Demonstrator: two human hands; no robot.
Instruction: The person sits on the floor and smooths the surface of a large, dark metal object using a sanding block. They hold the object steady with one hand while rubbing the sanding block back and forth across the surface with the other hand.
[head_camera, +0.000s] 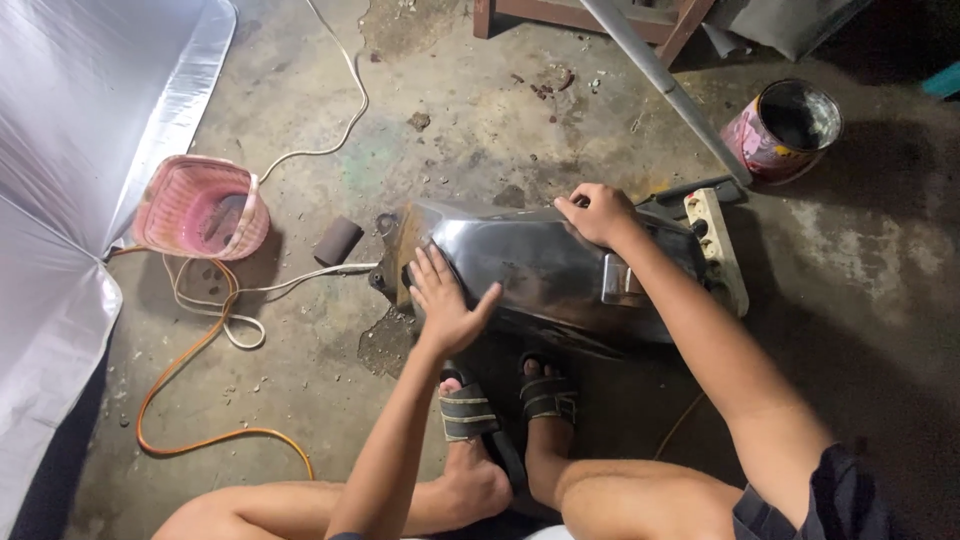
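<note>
A bare grey metal fuel tank lies on its side on the concrete floor in front of my sandalled feet. My left hand rests flat on the tank's left end, fingers spread. My right hand curls over the tank's far top edge and grips it. I cannot tell whether anything lies under the left palm.
A pink plastic basket stands at the left, with a small dark roll beside it. White and orange cords trail across the floor. A cream power strip lies right of the tank. An open paint can and a metal pipe stand behind.
</note>
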